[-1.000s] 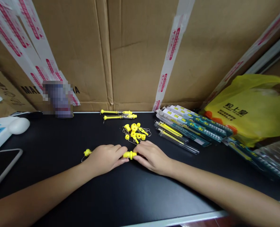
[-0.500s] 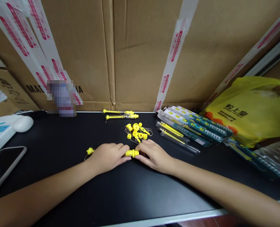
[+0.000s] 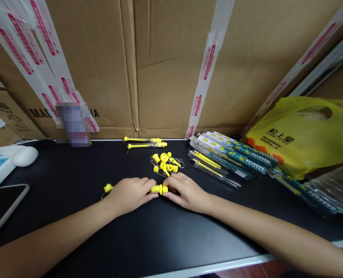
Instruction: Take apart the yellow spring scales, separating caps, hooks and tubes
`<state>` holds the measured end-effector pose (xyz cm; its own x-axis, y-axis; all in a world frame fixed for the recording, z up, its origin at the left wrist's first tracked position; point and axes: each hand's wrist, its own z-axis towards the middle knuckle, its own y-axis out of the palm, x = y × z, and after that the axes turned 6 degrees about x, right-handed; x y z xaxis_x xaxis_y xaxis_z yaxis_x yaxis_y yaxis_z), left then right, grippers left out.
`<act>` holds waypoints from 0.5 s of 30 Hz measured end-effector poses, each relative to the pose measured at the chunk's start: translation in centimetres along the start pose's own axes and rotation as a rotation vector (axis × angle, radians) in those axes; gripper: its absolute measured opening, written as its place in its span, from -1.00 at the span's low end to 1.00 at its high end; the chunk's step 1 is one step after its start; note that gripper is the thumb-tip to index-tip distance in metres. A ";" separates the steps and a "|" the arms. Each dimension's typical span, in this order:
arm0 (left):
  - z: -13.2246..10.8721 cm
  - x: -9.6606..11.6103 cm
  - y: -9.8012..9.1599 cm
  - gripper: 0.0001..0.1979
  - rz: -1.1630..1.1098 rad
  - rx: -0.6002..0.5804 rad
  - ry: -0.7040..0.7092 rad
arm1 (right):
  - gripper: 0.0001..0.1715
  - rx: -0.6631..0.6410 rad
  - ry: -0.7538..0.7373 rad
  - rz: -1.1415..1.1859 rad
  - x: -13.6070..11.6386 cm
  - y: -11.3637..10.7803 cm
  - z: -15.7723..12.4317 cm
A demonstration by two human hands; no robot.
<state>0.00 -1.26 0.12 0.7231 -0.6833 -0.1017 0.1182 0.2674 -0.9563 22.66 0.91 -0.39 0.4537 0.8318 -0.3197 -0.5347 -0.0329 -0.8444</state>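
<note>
Yellow device, one, slender, lying left to right above the near half of the black tabletop (image 3: 171, 235). Point of hold: between both hands.

Left hand (image 3: 131, 195): fingers curled over the middle of the yellow device (image 3: 159, 189), closed about it; thumb on the near side. The shaft beneath the palm is hidden. A yellow end piece (image 3: 108, 188) with a thin wire (image 3: 102, 195) projects to the left of this hand.

Right hand (image 3: 187, 193): thumb and forefinger closed on the device's right tip. The collared yellow section shows between the two sets of fingertips.

Loose yellow parts (image 3: 164, 164), a small heap with bent wires: just beyond the right hand's fingers, on the far side.

Two similar devices (image 3: 146, 145): side by side, farther off, near the cardboard (image 3: 171, 77).

Clear tubes with yellow rods (image 3: 208, 162) and printed boxes (image 3: 235, 152): far right of the heap.

Yellow bag (image 3: 304, 131): right edge.
</note>
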 end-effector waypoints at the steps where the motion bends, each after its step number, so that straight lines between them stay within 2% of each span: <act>1: 0.0 0.0 0.0 -0.72 -0.003 -0.004 -0.003 | -0.83 0.011 -0.001 0.010 0.0 0.0 0.0; 6: 0.1 0.1 -0.2 -0.73 -0.018 -0.007 -0.004 | -0.69 0.030 0.014 0.003 -0.1 -0.1 -0.1; 10: 0.1 0.1 -0.1 -0.73 -0.014 -0.004 -0.004 | -0.71 -0.044 -0.015 -0.031 0.1 -0.2 0.0; 15: 0.1 0.1 0.0 -0.72 -0.015 0.007 -0.008 | -0.83 0.001 -0.005 0.013 0.1 -0.1 -0.2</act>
<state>0.11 -1.22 0.15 0.7267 -0.6817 -0.0855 0.1335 0.2621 -0.9558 22.92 0.88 -0.47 0.4428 0.8342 -0.3288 -0.5415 -0.0435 -0.8396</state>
